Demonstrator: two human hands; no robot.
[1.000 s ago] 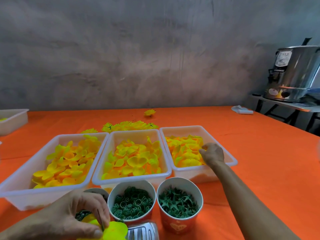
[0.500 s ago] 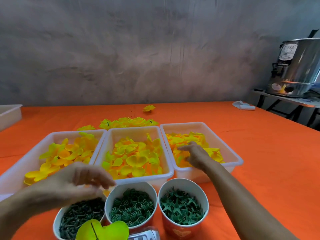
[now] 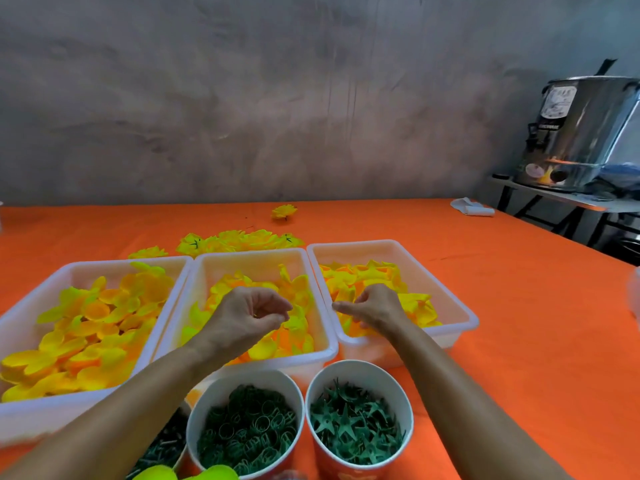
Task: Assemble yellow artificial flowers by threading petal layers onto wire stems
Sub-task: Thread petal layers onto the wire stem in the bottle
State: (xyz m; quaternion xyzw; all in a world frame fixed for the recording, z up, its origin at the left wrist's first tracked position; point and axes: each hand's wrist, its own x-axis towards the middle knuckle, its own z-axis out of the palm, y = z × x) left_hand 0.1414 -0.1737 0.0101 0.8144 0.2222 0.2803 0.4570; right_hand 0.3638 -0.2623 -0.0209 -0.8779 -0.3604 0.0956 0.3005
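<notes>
Head view: left hand [image 3: 247, 315] curled, contents unclear; right hand [image 3: 375, 306] fingers buried in petals [image 3: 415, 303].

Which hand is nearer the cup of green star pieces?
Right. The right hand is in the right bin, straight behind the star cup. The left hand is over the middle bin, behind the cup and further to its left.

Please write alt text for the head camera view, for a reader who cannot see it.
A person's left hand hovers, fingers curled, over the middle tray of yellow petals while the right hand reaches into the right tray. A third tray and cups of green parts sit on an orange table.
</notes>
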